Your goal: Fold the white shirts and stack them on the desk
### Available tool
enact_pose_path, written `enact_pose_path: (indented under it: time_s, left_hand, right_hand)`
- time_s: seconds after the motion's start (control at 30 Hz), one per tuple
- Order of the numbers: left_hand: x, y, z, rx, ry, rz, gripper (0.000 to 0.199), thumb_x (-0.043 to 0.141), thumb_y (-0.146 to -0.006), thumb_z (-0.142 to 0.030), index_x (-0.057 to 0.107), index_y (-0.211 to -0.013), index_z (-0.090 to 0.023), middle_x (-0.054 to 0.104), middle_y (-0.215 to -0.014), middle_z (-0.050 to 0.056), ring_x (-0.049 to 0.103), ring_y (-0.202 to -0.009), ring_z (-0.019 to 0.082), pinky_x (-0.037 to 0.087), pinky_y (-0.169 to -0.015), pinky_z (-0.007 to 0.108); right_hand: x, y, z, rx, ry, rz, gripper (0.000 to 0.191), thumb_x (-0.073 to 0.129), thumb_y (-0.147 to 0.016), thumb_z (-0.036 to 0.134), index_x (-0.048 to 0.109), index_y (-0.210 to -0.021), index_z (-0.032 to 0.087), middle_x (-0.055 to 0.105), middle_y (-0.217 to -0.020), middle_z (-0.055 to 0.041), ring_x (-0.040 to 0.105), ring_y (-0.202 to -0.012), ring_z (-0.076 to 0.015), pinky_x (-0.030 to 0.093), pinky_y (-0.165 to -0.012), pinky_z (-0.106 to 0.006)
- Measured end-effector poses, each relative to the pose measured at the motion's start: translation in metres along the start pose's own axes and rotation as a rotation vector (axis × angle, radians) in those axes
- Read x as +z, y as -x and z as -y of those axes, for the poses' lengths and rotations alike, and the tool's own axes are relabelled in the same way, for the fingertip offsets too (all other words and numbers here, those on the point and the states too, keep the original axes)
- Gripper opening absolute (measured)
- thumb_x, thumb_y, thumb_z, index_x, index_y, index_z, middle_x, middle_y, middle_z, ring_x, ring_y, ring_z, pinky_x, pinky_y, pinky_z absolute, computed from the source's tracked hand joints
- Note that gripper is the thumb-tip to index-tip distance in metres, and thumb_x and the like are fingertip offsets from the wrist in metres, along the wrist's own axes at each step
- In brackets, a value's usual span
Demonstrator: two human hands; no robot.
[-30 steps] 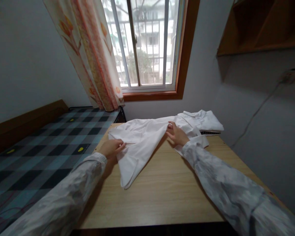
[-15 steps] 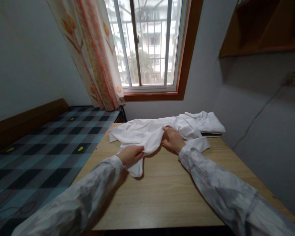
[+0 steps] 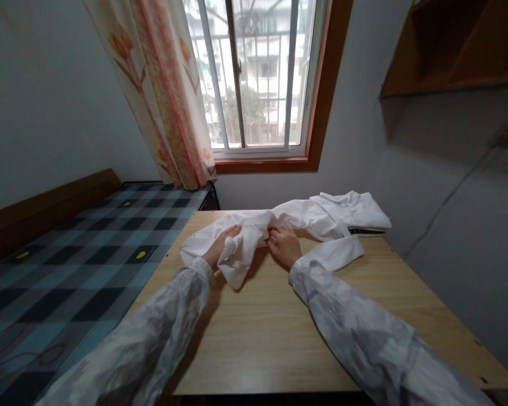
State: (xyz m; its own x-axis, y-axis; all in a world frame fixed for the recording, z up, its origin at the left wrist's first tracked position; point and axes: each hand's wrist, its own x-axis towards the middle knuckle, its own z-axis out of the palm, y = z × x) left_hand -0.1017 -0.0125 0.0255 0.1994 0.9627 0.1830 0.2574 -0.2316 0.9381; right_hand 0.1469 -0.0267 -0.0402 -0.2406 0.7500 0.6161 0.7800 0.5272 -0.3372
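A white shirt (image 3: pixel 254 223), crumpled on its left side, lies across the far part of the wooden table (image 3: pixel 271 338). My left hand (image 3: pixel 223 243) grips its left end, the fingers partly covered by a fold, and a loose flap hangs down beside the thumb. At the middle of the cloth my right hand (image 3: pixel 283 245) is closed, pinching the near edge. To the right, the white cloth runs on into a folded white pile (image 3: pixel 359 210) with a collar-like fold on top and a dark layer beneath. A white strip, like a sleeve end, reaches out below that pile.
On the left stands a bed with a checked cover (image 3: pixel 110 248), close to the table's edge. Behind the table are a window (image 3: pixel 258 84) and a flowered curtain (image 3: pixel 169 113). A wooden wall shelf (image 3: pixel 452 56) hangs at upper right, above a cable (image 3: pixel 444 203).
The left part of the shirt has been bunched up and its hanging corner has shifted. My left hand has moved slightly away from me and left; my right hand has moved left and slightly nearer.
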Motion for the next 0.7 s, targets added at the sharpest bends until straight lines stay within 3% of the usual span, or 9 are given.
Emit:
enact_pose_path:
  time_s: [0.13,0.3,0.4,0.5,0.57,0.6,0.7]
  left_hand:
    - [-0.014,0.000,-0.001,0.002,0.038,-0.073,0.077,0.070,-0.079,-0.087,0.074,-0.108,-0.015,0.079,-0.108,0.014,0.070,-0.107,0.031,0.057,-0.094,0.041]
    - [-0.040,0.007,0.000,0.003,-0.229,-0.125,0.073,0.049,-0.092,-0.089,0.068,-0.086,-0.019,0.066,-0.076,0.003,0.061,-0.078,0.022,0.048,-0.071,0.032]
    - [-0.050,0.015,-0.005,0.048,-0.432,-0.068,0.068,0.043,-0.097,-0.081,0.062,-0.074,-0.021,0.055,-0.066,0.000,0.053,-0.069,0.019,0.040,-0.064,0.030]
    - [-0.057,0.022,-0.015,0.106,-0.607,0.087,0.064,0.044,-0.099,-0.076,0.055,-0.066,-0.022,0.048,-0.062,-0.001,0.047,-0.065,0.017,0.032,-0.062,0.030]
    - [-0.063,0.026,-0.019,0.104,-0.736,0.230,0.065,0.045,-0.099,-0.074,0.052,-0.061,-0.021,0.047,-0.059,-0.001,0.044,-0.062,0.016,0.028,-0.061,0.031]
    - [-0.067,0.028,-0.019,0.086,-0.801,0.306,0.066,0.046,-0.099,-0.073,0.052,-0.058,-0.021,0.047,-0.057,-0.001,0.043,-0.060,0.016,0.027,-0.060,0.031]
    - [-0.079,0.034,-0.014,-0.026,-0.937,0.511,0.063,0.057,-0.091,-0.073,0.058,-0.054,-0.022,0.050,-0.052,0.000,0.043,-0.055,0.016,0.026,-0.058,0.032]
  right_hand:
    - [-0.012,0.000,-0.012,0.046,-0.062,-0.054,0.018,0.060,-0.107,0.036,0.075,-0.104,0.027,0.079,-0.113,-0.0089,0.068,-0.113,-0.0311,0.051,-0.105,-0.046]
    - [-0.037,-0.004,-0.040,0.316,-0.268,-0.148,0.028,0.049,-0.110,0.050,0.066,-0.112,0.028,0.077,-0.097,-0.0051,0.071,-0.088,-0.0258,0.054,-0.081,-0.035]
    - [-0.060,-0.016,-0.055,0.415,-0.347,-0.259,0.034,0.039,-0.112,0.054,0.059,-0.116,0.027,0.071,-0.087,-0.0026,0.067,-0.078,-0.0232,0.050,-0.071,-0.030]
    - [-0.090,-0.025,-0.067,0.380,-0.338,-0.277,0.042,0.037,-0.111,0.060,0.061,-0.117,0.026,0.065,-0.078,0.0001,0.061,-0.071,-0.0207,0.044,-0.064,-0.028]
    - [-0.111,-0.023,-0.073,0.265,-0.302,-0.159,0.045,0.042,-0.110,0.062,0.067,-0.109,0.025,0.063,-0.072,0.0014,0.057,-0.066,-0.0188,0.041,-0.063,-0.028]
    - [-0.120,-0.019,-0.076,0.189,-0.277,-0.039,0.045,0.045,-0.109,0.062,0.070,-0.103,0.025,0.063,-0.069,0.0017,0.056,-0.064,-0.0179,0.039,-0.063,-0.028]
    - [-0.140,-0.001,-0.087,0.024,-0.166,0.448,0.043,0.059,-0.102,0.060,0.078,-0.087,0.024,0.064,-0.062,0.0020,0.054,-0.058,-0.0158,0.035,-0.060,-0.028]
